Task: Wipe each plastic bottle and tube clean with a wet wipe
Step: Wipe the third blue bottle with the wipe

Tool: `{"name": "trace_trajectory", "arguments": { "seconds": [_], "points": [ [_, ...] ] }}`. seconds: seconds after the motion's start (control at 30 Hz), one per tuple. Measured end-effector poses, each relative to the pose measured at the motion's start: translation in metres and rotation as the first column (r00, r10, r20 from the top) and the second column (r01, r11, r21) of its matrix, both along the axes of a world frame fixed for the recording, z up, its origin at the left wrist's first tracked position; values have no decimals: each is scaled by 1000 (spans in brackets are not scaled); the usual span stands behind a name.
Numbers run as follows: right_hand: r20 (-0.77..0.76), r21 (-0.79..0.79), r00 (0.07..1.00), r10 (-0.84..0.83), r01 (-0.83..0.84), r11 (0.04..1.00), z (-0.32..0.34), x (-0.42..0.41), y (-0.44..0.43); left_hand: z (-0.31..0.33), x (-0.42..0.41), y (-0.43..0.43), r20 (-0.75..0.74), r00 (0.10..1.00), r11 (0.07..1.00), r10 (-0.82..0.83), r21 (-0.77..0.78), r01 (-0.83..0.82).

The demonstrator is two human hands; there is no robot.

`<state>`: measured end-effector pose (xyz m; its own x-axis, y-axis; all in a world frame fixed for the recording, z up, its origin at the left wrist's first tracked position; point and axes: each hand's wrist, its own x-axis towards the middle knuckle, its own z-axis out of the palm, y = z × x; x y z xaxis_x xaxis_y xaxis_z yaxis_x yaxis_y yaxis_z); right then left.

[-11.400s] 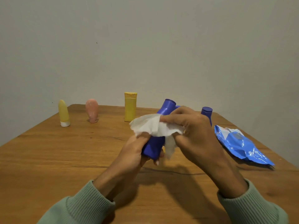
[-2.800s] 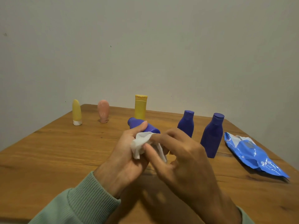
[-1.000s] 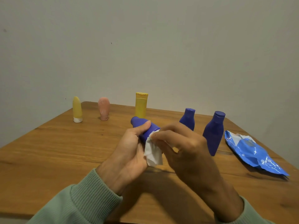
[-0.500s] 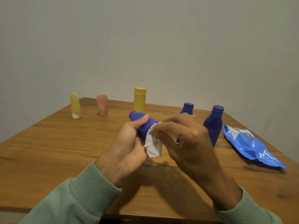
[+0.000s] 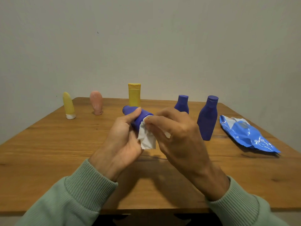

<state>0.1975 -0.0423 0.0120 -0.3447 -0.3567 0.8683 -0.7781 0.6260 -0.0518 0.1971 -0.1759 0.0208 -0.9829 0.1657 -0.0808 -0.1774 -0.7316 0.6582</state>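
The left grip (image 5: 120, 141) is curled round a blue bottle (image 5: 142, 116), holding it tilted above the tabletop (image 5: 48, 152) with its cap end pointing up and left and the thumb near the cap. The right grip (image 5: 177, 136) pinches a white wet wipe (image 5: 146, 139) against the bottle's body. Behind stand a yellow tube (image 5: 68, 103), a pink tube (image 5: 96, 101), a yellow bottle (image 5: 134, 95), a small blue bottle (image 5: 182, 103) and a taller blue bottle (image 5: 207, 118), all upright. A blue wipes packet (image 5: 247, 136) lies at the right.

We see a brown wooden table (image 5: 48, 152). Standing on it, ten to two o'clock: yellow tapered plastic tube (image 5: 69, 105), pink rounded tube (image 5: 96, 102), yellow flat-topped bottle (image 5: 134, 95), small dark blue bottle (image 5: 182, 104), taller dark blue bottle (image 5: 207, 118). At three lies a crumpled blue wipe pack (image 5: 247, 136).
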Motion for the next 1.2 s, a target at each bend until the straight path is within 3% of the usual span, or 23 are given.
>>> {"name": "trace_trajectory", "arguments": {
  "seconds": [0.1, 0.27, 0.43, 0.57, 0.7, 0.83, 0.97, 1.1, 1.2],
  "points": [
    [25, -43, 999, 23, -22, 999, 0, -1, 3, 2, 2, 3, 6, 998, 998, 55, 8, -55],
    [29, 20, 996, 85, -86, 996, -1, 4, -4, 0, 2, 1, -25, 1000, 1000, -10, -15, 9],
    [95, -134, 989, 114, -100, 986, 3, -3, 2, -1, -1, 3, -38, 999, 999, 27, 45, -25],
    [110, -55, 986, 128, -123, 991, -4, -2, -2, -4, 0, 2, -53, 998, 999, -25, 23, 26],
    [137, -142, 979, 150, -131, 981, 8, -8, 12, -3, -4, 3, -44, 999, 999, 10, 34, -8],
    [287, -282, 944, 165, -82, 956, 24, -11, 28, -5, -4, 1, -95, 994, 995, 57, -79, -65],
    [512, -295, 791, 336, -206, 933, 30, -5, 27, -12, -5, -1, -117, 988, 991, -99, -101, 87],
    [493, -316, 771, 404, -274, 908, 27, 3, 18, -14, -5, 5, -201, 962, 974, -187, -169, 154],
    [471, -304, 800, 371, -247, 920, 28, 2, 19, -18, -10, 5, -233, 963, 934, -137, -355, 47]
  ]
}}
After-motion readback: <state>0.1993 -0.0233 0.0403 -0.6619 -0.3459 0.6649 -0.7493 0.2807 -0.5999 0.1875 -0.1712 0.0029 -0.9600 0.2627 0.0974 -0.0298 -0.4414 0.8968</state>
